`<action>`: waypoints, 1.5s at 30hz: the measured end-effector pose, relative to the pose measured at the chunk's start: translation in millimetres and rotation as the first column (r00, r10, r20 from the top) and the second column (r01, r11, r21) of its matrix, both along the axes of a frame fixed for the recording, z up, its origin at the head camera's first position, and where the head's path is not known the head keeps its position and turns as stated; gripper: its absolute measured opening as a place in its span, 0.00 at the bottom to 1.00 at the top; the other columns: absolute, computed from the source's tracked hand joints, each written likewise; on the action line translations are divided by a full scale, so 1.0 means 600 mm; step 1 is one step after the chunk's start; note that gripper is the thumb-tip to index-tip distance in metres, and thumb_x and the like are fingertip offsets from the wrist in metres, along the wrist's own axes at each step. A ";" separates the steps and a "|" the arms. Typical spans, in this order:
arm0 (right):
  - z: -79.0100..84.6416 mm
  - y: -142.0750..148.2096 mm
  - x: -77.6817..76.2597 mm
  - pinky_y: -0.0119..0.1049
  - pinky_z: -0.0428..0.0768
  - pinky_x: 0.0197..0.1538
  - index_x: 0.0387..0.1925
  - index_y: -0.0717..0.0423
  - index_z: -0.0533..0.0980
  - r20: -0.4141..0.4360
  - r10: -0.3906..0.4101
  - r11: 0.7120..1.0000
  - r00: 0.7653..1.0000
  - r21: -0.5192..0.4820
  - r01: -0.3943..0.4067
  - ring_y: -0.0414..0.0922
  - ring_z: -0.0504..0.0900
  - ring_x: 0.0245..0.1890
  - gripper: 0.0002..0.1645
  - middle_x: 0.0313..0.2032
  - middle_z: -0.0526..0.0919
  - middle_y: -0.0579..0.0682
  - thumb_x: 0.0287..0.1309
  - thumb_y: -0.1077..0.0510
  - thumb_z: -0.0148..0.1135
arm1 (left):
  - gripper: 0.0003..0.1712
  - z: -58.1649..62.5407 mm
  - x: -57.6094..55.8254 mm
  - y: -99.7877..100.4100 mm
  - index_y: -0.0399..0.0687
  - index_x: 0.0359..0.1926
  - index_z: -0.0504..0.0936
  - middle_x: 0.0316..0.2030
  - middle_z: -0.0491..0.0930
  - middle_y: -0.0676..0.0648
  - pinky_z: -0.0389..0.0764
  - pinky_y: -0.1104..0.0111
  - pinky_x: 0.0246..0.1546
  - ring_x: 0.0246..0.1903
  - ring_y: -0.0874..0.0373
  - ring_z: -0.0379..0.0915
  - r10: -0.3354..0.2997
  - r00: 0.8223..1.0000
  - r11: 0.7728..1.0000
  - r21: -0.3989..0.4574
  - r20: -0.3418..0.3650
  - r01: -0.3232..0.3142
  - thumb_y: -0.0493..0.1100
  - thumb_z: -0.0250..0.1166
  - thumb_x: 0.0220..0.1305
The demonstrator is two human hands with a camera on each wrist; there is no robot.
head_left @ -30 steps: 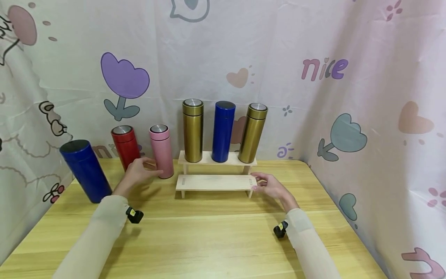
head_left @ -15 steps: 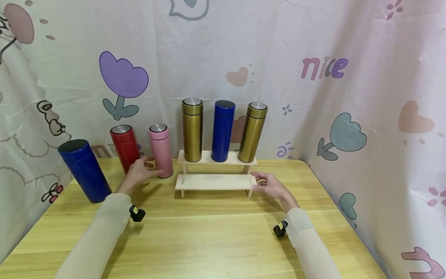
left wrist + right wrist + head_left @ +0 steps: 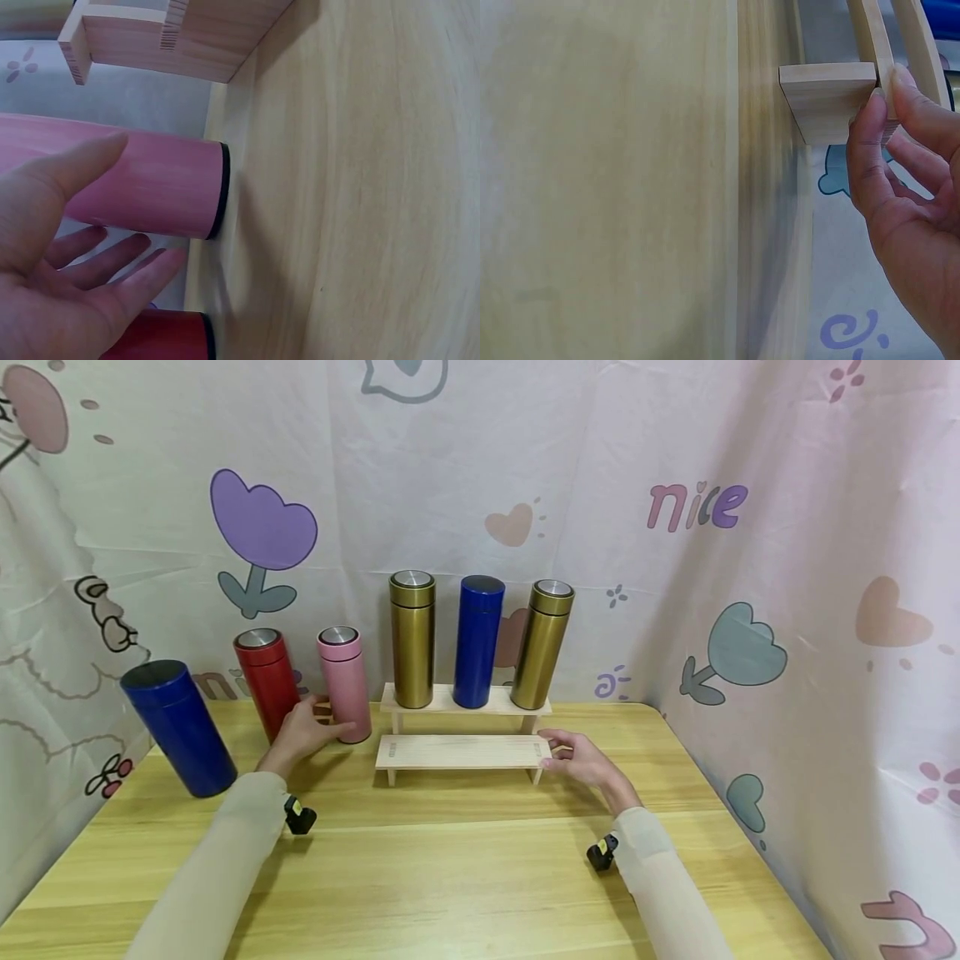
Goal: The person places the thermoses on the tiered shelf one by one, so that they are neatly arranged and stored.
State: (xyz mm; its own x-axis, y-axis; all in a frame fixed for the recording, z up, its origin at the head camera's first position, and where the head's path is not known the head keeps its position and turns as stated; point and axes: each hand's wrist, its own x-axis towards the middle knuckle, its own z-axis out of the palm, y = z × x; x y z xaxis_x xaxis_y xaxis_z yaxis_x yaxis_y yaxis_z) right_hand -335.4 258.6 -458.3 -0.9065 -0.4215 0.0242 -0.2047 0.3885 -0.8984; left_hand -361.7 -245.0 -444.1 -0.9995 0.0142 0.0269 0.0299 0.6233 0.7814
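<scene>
My left hand (image 3: 303,732) is at the lower part of a pink thermos (image 3: 347,687) that stands upright on the table. In the left wrist view the thumb (image 3: 86,165) lies across the front of the pink thermos, while the other fingers stay loosely spread on its far side, toward a red thermos (image 3: 268,681). With thumb and fingertips, my right hand (image 3: 587,762) pinches the right end of the lower board of a two-step wooden display stand (image 3: 461,752). The right wrist view shows that board end (image 3: 886,75) between thumb and index finger.
On the stand's upper step are a gold thermos (image 3: 414,643), a blue thermos (image 3: 478,643) and another gold thermos (image 3: 542,647). A wider blue thermos (image 3: 180,727) stands at the far left. A patterned curtain (image 3: 600,443) hangs behind the wooden table (image 3: 465,877).
My left hand has edged slightly right, toward the pink thermos. My right hand keeps its pinch on the stand. The head view has shifted slightly.
</scene>
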 end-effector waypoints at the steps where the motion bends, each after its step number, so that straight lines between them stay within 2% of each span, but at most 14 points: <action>1: 0.000 0.000 0.000 0.33 0.87 0.47 0.72 0.73 0.62 0.000 -0.002 1.000 1.000 0.001 0.002 0.42 0.84 0.42 0.38 0.55 0.75 0.74 0.64 0.71 0.65 | 0.52 -0.002 -0.001 0.000 0.31 0.75 0.57 0.70 0.66 0.26 0.74 0.40 0.67 0.68 0.30 0.67 -0.004 1.000 1.000 0.001 -0.006 0.004 0.55 0.73 0.64; 6: 0.000 -0.001 0.001 0.31 0.86 0.46 0.73 0.72 0.62 0.001 -0.006 1.000 1.000 0.004 0.006 0.42 0.84 0.42 0.38 0.55 0.74 0.73 0.65 0.71 0.64 | 0.52 -0.011 -0.008 0.002 0.30 0.75 0.58 0.70 0.67 0.26 0.74 0.40 0.68 0.67 0.31 0.67 -0.025 0.999 1.000 0.005 -0.021 0.025 0.54 0.74 0.64; 12: 0.000 -0.001 0.001 0.29 0.86 0.46 0.73 0.72 0.62 0.004 -0.017 1.000 1.000 0.006 0.016 0.42 0.84 0.43 0.38 0.56 0.74 0.73 0.64 0.71 0.64 | 0.52 -0.010 -0.014 0.009 0.29 0.74 0.57 0.69 0.66 0.25 0.73 0.40 0.69 0.67 0.30 0.67 -0.025 1.000 1.000 0.002 -0.016 0.025 0.53 0.73 0.64; 21: -0.003 -0.003 0.002 0.39 0.88 0.50 0.73 0.71 0.63 0.003 -0.020 0.999 1.000 0.024 0.020 0.44 0.85 0.44 0.38 0.55 0.75 0.73 0.65 0.70 0.65 | 0.56 -0.015 -0.025 0.016 0.33 0.77 0.52 0.74 0.62 0.26 0.67 0.39 0.73 0.72 0.30 0.61 -0.019 1.000 0.997 0.072 -0.014 0.020 0.56 0.73 0.64; 29: -0.001 -0.006 0.002 0.34 0.88 0.48 0.73 0.68 0.64 0.020 -0.046 0.999 0.999 0.025 0.046 0.42 0.85 0.43 0.38 0.55 0.75 0.69 0.65 0.69 0.65 | 0.56 -0.019 -0.028 0.019 0.32 0.78 0.51 0.75 0.59 0.25 0.65 0.40 0.74 0.74 0.30 0.59 -0.007 1.000 0.999 0.053 0.030 0.006 0.59 0.69 0.68; 35: 0.001 -0.002 -0.002 0.30 0.87 0.47 0.74 0.67 0.64 0.024 -0.050 0.998 0.998 0.034 0.049 0.42 0.84 0.43 0.38 0.56 0.75 0.68 0.65 0.68 0.65 | 0.56 -0.023 -0.029 0.019 0.34 0.80 0.48 0.76 0.57 0.26 0.64 0.40 0.75 0.74 0.30 0.58 -0.001 1.000 0.999 0.048 0.018 0.000 0.60 0.68 0.68; 45: 0.001 0.001 -0.002 0.32 0.87 0.46 0.74 0.67 0.64 0.030 -0.041 0.999 0.999 0.032 0.040 0.41 0.84 0.42 0.38 0.54 0.74 0.68 0.66 0.68 0.65 | 0.56 -0.028 -0.029 0.023 0.33 0.80 0.48 0.76 0.57 0.26 0.66 0.41 0.74 0.74 0.29 0.58 -0.004 1.000 0.999 0.039 0.008 0.004 0.59 0.67 0.69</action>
State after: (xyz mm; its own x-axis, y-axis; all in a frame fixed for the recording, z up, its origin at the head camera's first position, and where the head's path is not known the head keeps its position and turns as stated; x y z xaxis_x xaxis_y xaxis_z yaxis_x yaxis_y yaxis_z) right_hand -336.9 259.3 -457.9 -0.9228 -0.3848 -0.0167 -0.1608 0.4241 -0.8912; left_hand -379.2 -231.2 -461.0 -0.9997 0.0171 0.0192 0.0255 0.5921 0.8055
